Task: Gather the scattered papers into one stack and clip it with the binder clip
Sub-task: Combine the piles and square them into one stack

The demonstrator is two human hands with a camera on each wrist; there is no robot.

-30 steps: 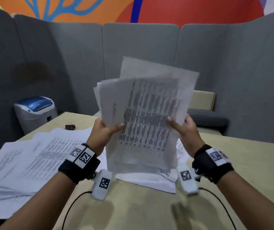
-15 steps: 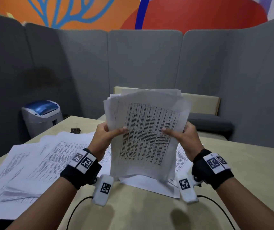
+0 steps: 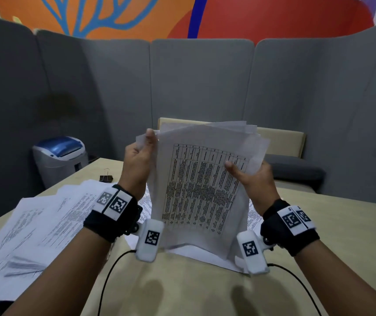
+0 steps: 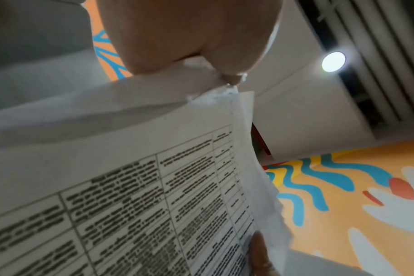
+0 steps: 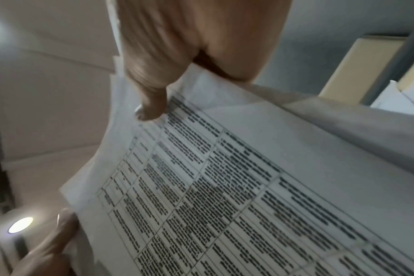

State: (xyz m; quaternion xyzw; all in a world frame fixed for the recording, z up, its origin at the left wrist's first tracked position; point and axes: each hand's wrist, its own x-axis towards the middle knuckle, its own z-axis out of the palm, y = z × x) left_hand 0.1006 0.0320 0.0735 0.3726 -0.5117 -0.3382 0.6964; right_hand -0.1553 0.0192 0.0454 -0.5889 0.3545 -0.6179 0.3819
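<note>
Standing nearly upright above the surface (image 3: 205, 293), a bundle of printed papers (image 3: 200, 190) is held between both hands, its lower edge down among the sheets lying beneath it. The top edges of the bundle are uneven, with several sheets fanned out of line. The left hand (image 3: 138, 165) pinches the upper left corner of the bundle, thumb at the front and fingers behind; in the left wrist view the grip (image 4: 191, 46) closes on that corner, where the paper edge looks crumpled. The right hand (image 3: 255, 179) holds the right edge, its thumb pressed flat across the printed table on the front sheet and its fingers hidden behind; the right wrist view shows that grip (image 5: 184, 56) clasping the margin.

More loose sheets (image 3: 36, 224) lie spread in an overlapping fan across the left part of the surface, and a few others (image 3: 196, 253) lie flat under the held bundle. The binder clip (image 3: 106, 177), black with its wire handles raised, sits on the surface beyond the fanned sheets, near the far left edge and apart from both hands.

A grey bin with a blue lid (image 3: 60, 156) stands off the surface at the left; its lid is shut, so its contents cannot be seen.
</note>
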